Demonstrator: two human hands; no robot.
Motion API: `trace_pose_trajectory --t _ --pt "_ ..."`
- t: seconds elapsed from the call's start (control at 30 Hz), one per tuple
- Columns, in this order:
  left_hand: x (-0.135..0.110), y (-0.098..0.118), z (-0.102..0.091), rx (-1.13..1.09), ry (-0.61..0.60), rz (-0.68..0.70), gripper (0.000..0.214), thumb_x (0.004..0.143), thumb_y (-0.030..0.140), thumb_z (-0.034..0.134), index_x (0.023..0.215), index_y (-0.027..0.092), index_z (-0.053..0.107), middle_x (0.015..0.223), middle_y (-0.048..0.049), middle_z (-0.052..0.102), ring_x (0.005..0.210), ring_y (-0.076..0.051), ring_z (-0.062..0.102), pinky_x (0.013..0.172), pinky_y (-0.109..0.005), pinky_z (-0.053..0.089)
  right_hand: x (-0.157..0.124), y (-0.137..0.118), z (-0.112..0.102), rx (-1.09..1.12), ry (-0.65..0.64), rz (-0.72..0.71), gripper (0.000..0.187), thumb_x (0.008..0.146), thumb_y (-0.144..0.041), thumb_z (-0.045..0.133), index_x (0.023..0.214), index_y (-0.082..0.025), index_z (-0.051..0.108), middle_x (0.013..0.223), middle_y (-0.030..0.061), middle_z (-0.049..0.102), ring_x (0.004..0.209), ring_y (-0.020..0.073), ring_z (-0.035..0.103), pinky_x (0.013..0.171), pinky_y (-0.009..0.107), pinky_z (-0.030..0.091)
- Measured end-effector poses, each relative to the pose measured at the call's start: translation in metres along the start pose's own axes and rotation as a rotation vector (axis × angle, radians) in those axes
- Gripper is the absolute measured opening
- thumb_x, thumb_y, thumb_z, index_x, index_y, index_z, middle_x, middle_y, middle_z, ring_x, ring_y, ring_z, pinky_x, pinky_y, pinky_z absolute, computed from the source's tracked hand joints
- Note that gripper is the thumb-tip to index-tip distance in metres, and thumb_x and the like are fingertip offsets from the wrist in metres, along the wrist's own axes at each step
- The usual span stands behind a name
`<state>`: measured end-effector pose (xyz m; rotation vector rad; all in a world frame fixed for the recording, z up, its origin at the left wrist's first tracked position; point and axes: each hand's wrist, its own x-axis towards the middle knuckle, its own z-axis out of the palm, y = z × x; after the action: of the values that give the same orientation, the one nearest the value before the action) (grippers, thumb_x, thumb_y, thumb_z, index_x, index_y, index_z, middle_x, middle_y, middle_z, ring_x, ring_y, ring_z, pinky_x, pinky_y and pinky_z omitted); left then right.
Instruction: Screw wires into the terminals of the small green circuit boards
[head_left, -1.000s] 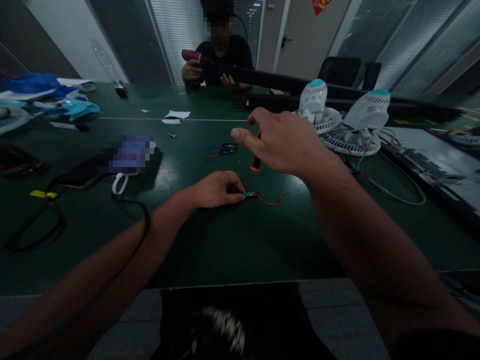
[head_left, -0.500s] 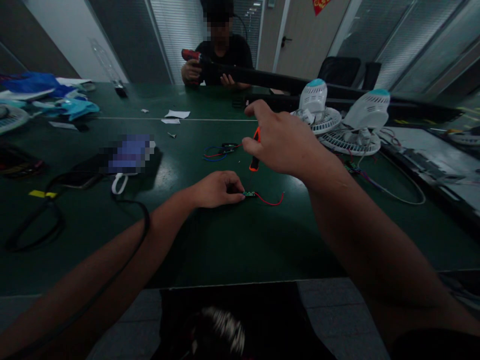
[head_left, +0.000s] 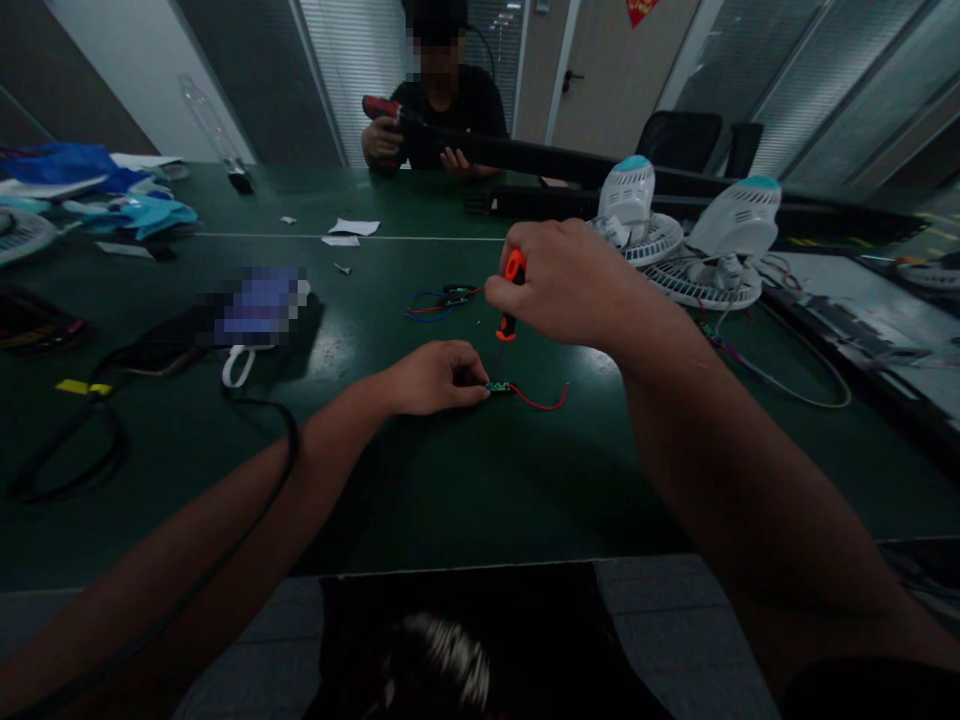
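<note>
Thumb and finger of my left hand [head_left: 439, 380] pinch the left end of a small green circuit board [head_left: 499, 387], which lies on the dark green table. A red wire [head_left: 541, 406] curls from the board's right end. My right hand [head_left: 559, 275] is closed around the orange and black handle of a screwdriver [head_left: 508, 328], held nearly upright. Its thin shaft points down at the board; whether the tip touches it I cannot tell. Behind my left hand lies a second small board [head_left: 457, 293] with red and blue wires.
White fan parts [head_left: 720, 250] stand at the right, beside a flat panel [head_left: 877, 320]. A phone [head_left: 262, 305] and black cable [head_left: 292, 440] lie left. Across the table a person [head_left: 450, 115] holds a red and black power tool [head_left: 381, 106] near a long black bar [head_left: 517, 155].
The fingers of my right hand have curled in around the screwdriver's handle; the pointing finger is now folded down. My left hand and the circuit board stay in place.
</note>
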<state>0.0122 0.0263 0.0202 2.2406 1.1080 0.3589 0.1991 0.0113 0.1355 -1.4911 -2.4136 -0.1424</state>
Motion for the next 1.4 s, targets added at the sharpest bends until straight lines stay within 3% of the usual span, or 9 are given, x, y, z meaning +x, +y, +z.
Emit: trace_pose_trajectory --t 0.1,0.33,0.53,0.7,1.4 --pt "-0.0001 -0.0001 -0.0002 0.003 0.006 0.012 0.021 0.084 0.035 0.070 0.095 0.018 0.071 0.087 -0.0020 0.068 0.077 -0.016 0.062 0.072 -0.030 0.047 -0.0022 -0.0002 -0.0007 -0.007 -0.001 -0.005 0.028 0.094 -0.033 0.053 0.106 -0.018 0.073 0.103 0.0138 0.076 0.092 0.0292 0.068 0.078 0.039 0.047" --pt "-0.0005 0.0004 -0.0004 0.005 0.007 0.004 0.019 0.084 0.034 0.071 0.095 0.018 0.071 0.086 -0.0012 0.068 0.077 -0.016 0.062 0.072 -0.029 0.046 -0.0038 -0.0011 -0.0050 0.030 -0.020 0.021 0.051 0.101 -0.061 0.042 0.098 -0.021 0.074 0.092 0.0109 0.075 0.090 0.0271 0.067 0.074 0.036 0.045" --pt "0.0000 0.0006 -0.0006 0.019 0.010 0.004 0.020 0.084 0.034 0.071 0.095 0.018 0.071 0.088 -0.0015 0.068 0.078 -0.016 0.062 0.071 -0.029 0.046 -0.0014 -0.0019 -0.0027 0.025 -0.023 -0.018 0.033 0.097 -0.045 0.054 0.103 -0.019 0.075 0.098 0.0128 0.076 0.091 0.0280 0.068 0.076 0.037 0.045" --pt "0.0004 0.0008 -0.0006 0.021 0.009 0.005 0.021 0.083 0.035 0.071 0.095 0.018 0.071 0.087 -0.0011 0.068 0.078 -0.016 0.062 0.071 -0.029 0.046 -0.0005 -0.0001 0.0002 0.008 -0.013 -0.028 0.030 0.093 -0.032 0.053 0.108 -0.016 0.073 0.104 0.0134 0.077 0.092 0.0280 0.068 0.079 0.037 0.046" --pt "-0.0007 0.0022 -0.0008 0.003 0.008 0.007 0.018 0.084 0.034 0.071 0.093 0.019 0.070 0.085 -0.0007 0.067 0.077 -0.016 0.062 0.070 -0.029 0.046 -0.0051 -0.0028 -0.0042 0.052 -0.025 -0.037 0.029 0.092 -0.035 0.054 0.106 -0.019 0.074 0.102 0.0113 0.077 0.088 0.0267 0.068 0.075 0.036 0.046"
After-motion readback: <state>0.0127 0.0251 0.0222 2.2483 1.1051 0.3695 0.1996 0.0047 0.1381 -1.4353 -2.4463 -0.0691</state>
